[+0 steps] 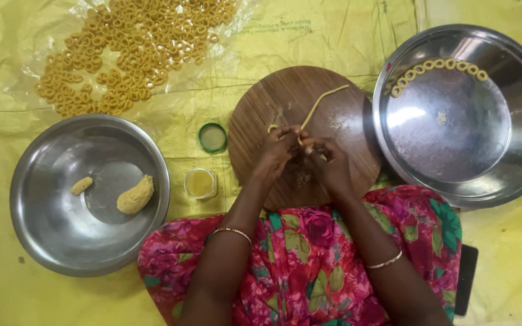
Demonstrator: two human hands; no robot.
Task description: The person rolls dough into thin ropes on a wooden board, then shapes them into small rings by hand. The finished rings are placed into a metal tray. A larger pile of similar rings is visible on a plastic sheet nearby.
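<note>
Inside left bowl (43, 235), dough lumps (135, 195)

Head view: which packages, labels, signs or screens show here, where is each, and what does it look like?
Clear plastic sheet: top left, crinkled and see-through, faint green print near its right edge, dough rings lying on it.
Small jar: between the left steel bowl and the round wooden board, open, yellowish contents, no label visible.
Jar lid: just above the jar, round, green rim.
Dark flat device: lower right, screen not visible.

Bare board (345, 115) between jar (200, 183) and tray (394, 157)
</note>
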